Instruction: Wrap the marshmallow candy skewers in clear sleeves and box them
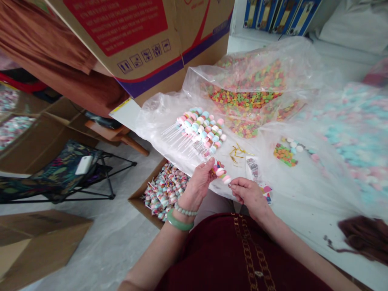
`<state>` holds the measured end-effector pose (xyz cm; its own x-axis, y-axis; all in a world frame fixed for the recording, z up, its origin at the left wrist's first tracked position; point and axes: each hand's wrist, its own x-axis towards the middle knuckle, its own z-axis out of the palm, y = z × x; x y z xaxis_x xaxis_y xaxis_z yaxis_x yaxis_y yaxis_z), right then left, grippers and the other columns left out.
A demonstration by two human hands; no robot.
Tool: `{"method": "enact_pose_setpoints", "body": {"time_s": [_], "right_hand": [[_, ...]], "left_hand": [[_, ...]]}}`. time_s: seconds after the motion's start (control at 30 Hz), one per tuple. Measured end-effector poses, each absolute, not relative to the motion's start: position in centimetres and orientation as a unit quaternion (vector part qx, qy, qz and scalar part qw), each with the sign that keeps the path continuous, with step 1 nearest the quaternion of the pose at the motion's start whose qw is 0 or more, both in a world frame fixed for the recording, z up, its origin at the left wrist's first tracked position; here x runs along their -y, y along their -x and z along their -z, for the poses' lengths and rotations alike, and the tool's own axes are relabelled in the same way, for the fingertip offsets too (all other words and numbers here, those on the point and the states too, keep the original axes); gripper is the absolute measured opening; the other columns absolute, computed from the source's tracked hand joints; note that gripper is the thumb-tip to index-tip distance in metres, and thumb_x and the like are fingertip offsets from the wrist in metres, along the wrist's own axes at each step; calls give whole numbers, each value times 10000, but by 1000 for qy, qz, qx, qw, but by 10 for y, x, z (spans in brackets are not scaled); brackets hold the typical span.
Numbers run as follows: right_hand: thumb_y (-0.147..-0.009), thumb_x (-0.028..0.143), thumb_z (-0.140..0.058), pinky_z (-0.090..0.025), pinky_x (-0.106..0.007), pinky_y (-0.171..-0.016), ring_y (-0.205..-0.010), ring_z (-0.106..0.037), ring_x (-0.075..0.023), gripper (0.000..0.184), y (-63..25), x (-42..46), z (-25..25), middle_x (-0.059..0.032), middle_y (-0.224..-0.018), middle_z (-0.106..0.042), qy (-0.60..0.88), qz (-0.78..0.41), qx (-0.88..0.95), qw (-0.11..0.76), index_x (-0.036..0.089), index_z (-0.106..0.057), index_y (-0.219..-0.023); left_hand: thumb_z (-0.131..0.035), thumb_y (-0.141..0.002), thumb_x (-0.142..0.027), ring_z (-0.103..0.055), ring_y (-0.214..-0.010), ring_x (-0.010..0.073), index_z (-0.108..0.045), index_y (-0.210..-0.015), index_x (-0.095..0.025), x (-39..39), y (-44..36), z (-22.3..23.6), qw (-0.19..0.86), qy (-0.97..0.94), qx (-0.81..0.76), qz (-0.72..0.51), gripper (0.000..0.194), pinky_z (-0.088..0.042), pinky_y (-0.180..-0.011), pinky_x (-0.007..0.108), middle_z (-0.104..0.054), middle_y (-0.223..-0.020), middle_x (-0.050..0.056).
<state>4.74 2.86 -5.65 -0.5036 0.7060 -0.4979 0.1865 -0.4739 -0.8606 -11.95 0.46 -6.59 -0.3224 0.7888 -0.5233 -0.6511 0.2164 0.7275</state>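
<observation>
Between the fingers of my left hand [198, 182] is a marshmallow skewer [222, 175], with pink, white and green pieces and what looks like a printed wrapper around part of it. My right hand [247, 195] is closed in a pinch at the skewer's lower right end; whatever its fingertips grip is too small to name. Just beyond lie several more marshmallow skewers [206, 128], side by side with white sticks pointing left. Gold twist ties [237, 152] are scattered on the plastic sheet. Printed clear packets [252, 167] lie near my right hand.
A plastic bag of colourful candy rings [242, 99] lies at the back, and blue and pink marshmallows [351, 137] at the right. A large carton [145, 76] stands far left. Below the table edge, a box [136, 200] holds finished-looking skewers. A brown cloth [365, 236] lies right.
</observation>
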Motion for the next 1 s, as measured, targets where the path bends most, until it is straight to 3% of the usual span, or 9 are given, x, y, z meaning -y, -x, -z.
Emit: {"method": "enact_pose_setpoints", "body": {"time_s": [0.1,0.23,0.4,0.5,0.6,0.73,0.87,1.0], "right_hand": [[-647,206,-701,-173,-152,-367,-404,-286,-37,167,-50,-36,61,63,-512,-420,390,-881,239,119,147,-565,-725],[-666,137,-695,-148,-107,-352,-401,-256,-14,184,-54,-42,67,78,-536,-384,315,-945,77,52,147,-517,-710],[-648,239,-707,-168,-155,-359,-383,-311,-35,175,-49,-36,61,58,-486,-461,415,-848,300,135,138,-595,-737],[-644,316,-694,-198,-176,-389,-410,-344,-47,198,-46,-34,56,44,-493,-496,475,-756,409,189,140,-626,-704],[-641,315,-679,-233,-190,-421,-433,-354,-52,186,-46,-36,55,52,-501,-489,479,-727,447,205,149,-662,-723],[-669,365,-666,-219,-205,-399,-413,-376,-60,288,-51,-37,57,20,-562,-564,446,-768,434,151,138,-694,-844],[-665,356,-683,-193,-197,-378,-405,-376,-54,252,-56,-37,57,14,-551,-547,369,-857,352,78,123,-672,-759],[-613,300,-712,-189,-196,-377,-382,-325,-49,204,-55,-36,57,40,-474,-493,387,-856,322,113,132,-643,-707]], "left_hand": [[-741,-661,-473,-620,-626,157,-639,-738,-124,-3,120,66,584,-59,-518,-623,372,-511,-628,288,-658,-702,49],[-770,-631,-447,-607,-606,143,-627,-714,-133,-2,119,65,579,-56,-529,-617,354,-504,-624,276,-641,-665,25],[-755,-654,-415,-627,-647,166,-638,-721,-120,-4,117,64,594,-67,-512,-616,324,-517,-671,304,-658,-688,39],[-764,-655,-288,-620,-672,133,-654,-812,-117,-8,119,65,574,-71,-508,-638,257,-506,-663,249,-674,-751,36],[-748,-645,-150,-635,-736,128,-643,-938,-135,-12,123,65,557,-61,-482,-674,312,-509,-694,234,-684,-837,31],[-689,-673,-94,-666,-793,182,-628,-880,-130,-14,129,60,594,-16,-440,-673,219,-539,-726,286,-685,-815,47],[-670,-722,-121,-677,-790,199,-617,-872,-136,-13,128,55,611,2,-435,-661,161,-557,-710,302,-689,-824,59],[-683,-733,-147,-679,-813,199,-623,-928,-139,-12,125,52,610,-29,-442,-658,204,-555,-730,296,-690,-858,62]]}}
